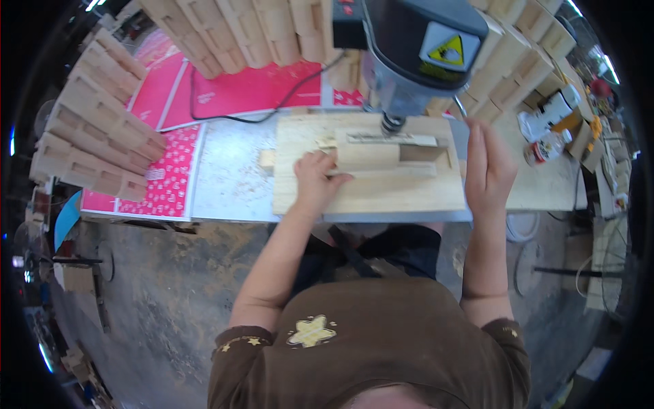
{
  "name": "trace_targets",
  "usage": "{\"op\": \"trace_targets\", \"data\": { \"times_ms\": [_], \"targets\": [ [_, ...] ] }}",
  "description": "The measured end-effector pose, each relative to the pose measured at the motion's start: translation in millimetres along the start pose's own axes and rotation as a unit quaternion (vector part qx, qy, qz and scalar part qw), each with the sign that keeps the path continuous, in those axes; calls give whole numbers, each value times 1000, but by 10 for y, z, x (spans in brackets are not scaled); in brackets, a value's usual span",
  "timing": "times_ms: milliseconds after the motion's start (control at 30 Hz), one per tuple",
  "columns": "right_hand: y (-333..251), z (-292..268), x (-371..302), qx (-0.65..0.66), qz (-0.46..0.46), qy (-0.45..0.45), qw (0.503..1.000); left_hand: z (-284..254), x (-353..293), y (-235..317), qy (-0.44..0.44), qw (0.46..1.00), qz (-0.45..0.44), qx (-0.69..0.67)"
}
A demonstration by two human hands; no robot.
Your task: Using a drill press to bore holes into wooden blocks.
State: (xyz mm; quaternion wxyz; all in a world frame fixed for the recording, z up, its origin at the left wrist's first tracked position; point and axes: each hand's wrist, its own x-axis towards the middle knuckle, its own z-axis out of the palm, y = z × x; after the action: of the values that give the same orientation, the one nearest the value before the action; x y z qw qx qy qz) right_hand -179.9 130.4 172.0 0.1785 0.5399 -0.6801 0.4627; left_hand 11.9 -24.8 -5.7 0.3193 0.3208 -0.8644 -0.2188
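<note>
Table: grey table (231, 184) carries a plywood jig (371, 194) under a drill press (412, 51)
Left hand (315, 180): fingers together — pressing a wooden block (368, 155)
Right hand (487, 170): flat, fingers together; holding nothing

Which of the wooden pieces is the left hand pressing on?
The small block on the board under the drill press; the left hand rests against its left end, unlike the stacked pieces behind.

The person wears a brown short-sleeved shirt (381, 334) with pale yellow star prints and dark trousers (402, 249); forearms bare.
</note>
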Motion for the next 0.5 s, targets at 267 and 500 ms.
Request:
{"op": "trace_targets", "data": {
  "times_ms": [267,500],
  "targets": [
    [476,497,-473,73,-39,52,995,41,11,133,73,996,42,14],
    [66,-43,436,54,6,27,998,61,-59,70,1,1000,-23,4]
  ]
}}
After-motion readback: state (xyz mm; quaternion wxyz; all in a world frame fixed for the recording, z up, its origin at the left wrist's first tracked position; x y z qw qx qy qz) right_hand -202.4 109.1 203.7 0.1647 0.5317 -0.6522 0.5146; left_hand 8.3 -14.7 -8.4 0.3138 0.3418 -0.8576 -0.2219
